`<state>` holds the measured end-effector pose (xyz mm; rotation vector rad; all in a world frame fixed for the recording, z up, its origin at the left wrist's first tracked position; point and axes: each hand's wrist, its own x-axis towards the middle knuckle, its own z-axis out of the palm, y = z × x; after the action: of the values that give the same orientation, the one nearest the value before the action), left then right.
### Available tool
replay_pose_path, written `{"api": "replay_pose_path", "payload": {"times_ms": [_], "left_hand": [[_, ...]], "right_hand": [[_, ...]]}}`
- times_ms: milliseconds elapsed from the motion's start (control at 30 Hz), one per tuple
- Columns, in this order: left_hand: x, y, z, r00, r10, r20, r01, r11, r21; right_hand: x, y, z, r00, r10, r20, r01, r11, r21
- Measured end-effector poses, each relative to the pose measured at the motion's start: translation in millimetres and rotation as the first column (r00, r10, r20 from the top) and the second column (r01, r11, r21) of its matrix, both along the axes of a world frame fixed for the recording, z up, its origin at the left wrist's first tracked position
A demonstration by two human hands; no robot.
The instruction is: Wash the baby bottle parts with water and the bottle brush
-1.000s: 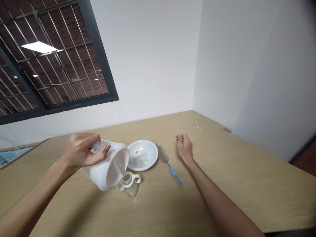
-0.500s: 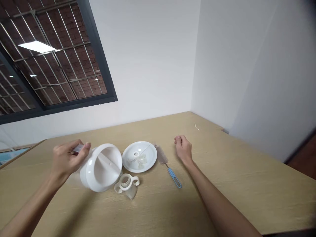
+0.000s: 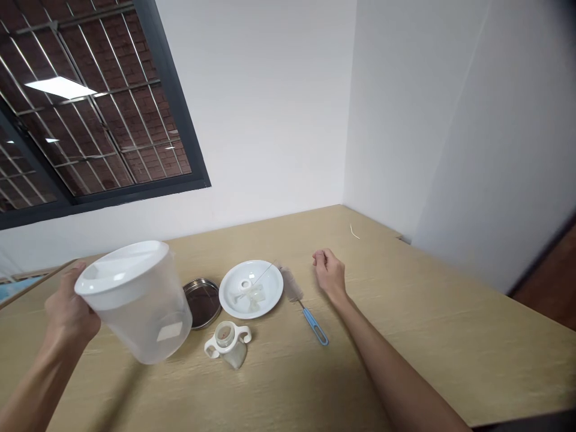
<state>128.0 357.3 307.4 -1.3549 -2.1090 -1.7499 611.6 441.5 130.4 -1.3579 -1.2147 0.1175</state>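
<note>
My left hand [image 3: 72,309] grips the handle side of a translucent pitcher [image 3: 148,318] with a white lid, tilted slightly above the table at left. My right hand [image 3: 329,271] rests closed on the table, with nothing visible in it. Between them sits a white plate [image 3: 270,300] holding small clear parts and a thin wire brush. A small bottle with two white handles [image 3: 231,345] stands in front of the plate. Left of the plate lies a round dark dish with a metal rim [image 3: 202,303]. A bottle brush with a blue handle [image 3: 315,326] lies right of the plate.
The wooden table [image 3: 405,336] meets white walls at the back and right. A thin pale strip [image 3: 354,232] lies near the back corner. A barred window [image 3: 99,108] is at the upper left.
My left hand has moved left and turned the pitcher more upright, away from the small bottle. The round dark dish has come into view. My right hand has stayed in about the same place.
</note>
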Motion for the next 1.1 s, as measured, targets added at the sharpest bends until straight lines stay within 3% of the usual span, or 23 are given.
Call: {"api": "replay_pose_path", "payload": {"times_ms": [67,133,200,267,333,367,433,533,633,767,967,1100], "left_hand": [[1,4,7.1,0.961,-0.027,0.277,0.002,0.996,0.088],[8,7,16.0,0.862,-0.064,0.502,-0.020,0.987,0.161],[18,9,24.0,0.846,-0.034,0.532,-0.061,0.985,0.161],[31,8,29.1,0.929,0.020,0.370,-0.073,0.989,0.130],[46,7,31.1,0.998,0.014,0.054,-0.019,0.997,0.077],[55,7,31.2,0.991,-0.029,-0.132,0.033,0.999,0.033],[73,9,29.8,0.908,-0.103,-0.407,0.099,0.995,-0.031],[101,19,24.6,0.763,-0.211,-0.611,0.178,0.977,-0.116],[128,32,16.6,0.630,-0.333,-0.701,0.210,0.943,-0.259],[163,44,7.1,0.530,-0.428,-0.732,0.189,0.901,-0.390],[209,62,6.7,0.438,-0.492,-0.752,0.235,0.870,-0.432],[225,77,7.9,0.372,-0.492,-0.787,0.218,0.871,-0.441]], "right_hand": [[0,0,0.3,1.000,0.000,0.001,0.000,1.000,-0.002],[-1,0,0.6,1.000,0.000,0.002,0.000,1.000,-0.002],[-1,0,0.9,1.000,-0.001,0.002,0.001,1.000,-0.002],[-1,0,1.3,1.000,-0.002,0.000,0.002,1.000,-0.001],[0,0,2.0,1.000,0.000,-0.002,0.000,1.000,0.000],[0,-1,2.5,1.000,0.001,-0.004,-0.001,1.000,0.001],[0,-1,3.7,1.000,0.003,-0.006,-0.003,1.000,0.005],[0,-2,5.2,1.000,0.001,-0.007,-0.001,1.000,0.014],[1,-2,6.0,1.000,-0.011,-0.010,0.011,1.000,0.023],[2,-1,6.1,1.000,-0.017,-0.020,0.018,0.999,0.030],[2,-1,8.0,1.000,-0.012,-0.026,0.013,0.999,0.033],[1,-2,9.6,1.000,-0.002,-0.025,0.003,0.999,0.037]]}}
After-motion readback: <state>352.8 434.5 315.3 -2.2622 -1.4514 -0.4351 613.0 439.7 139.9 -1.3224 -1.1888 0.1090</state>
